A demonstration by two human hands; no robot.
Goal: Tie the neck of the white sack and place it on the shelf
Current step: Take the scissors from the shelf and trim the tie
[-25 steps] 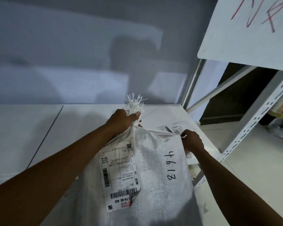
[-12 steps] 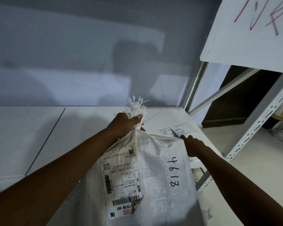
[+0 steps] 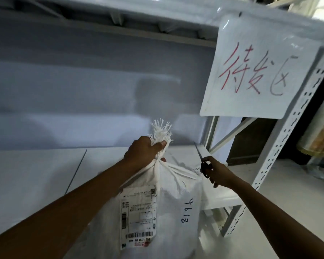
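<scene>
The white woven sack (image 3: 178, 212) stands in front of me, with a shipping label (image 3: 138, 215) and a handwritten number on its side. My left hand (image 3: 144, 154) is clenched round the gathered neck, and the frayed top (image 3: 161, 130) sticks up above my fist. A tied strip runs from the neck towards the right. My right hand (image 3: 216, 173) is just right of the neck and holds black-handled scissors (image 3: 201, 159), thin blade pointing up and left. The white shelf board (image 3: 36, 174) lies behind the sack.
A white sign with red writing (image 3: 256, 71) hangs at the upper right. The perforated shelf upright (image 3: 288, 131) stands right of my right hand. An upper shelf (image 3: 120, 17) runs overhead. A wrapped roll (image 3: 318, 141) sits at the far right.
My right hand has left the strip at the sack's shoulder and now holds scissors, raised slightly. My left hand keeps its grip on the neck. The view has tilted upward.
</scene>
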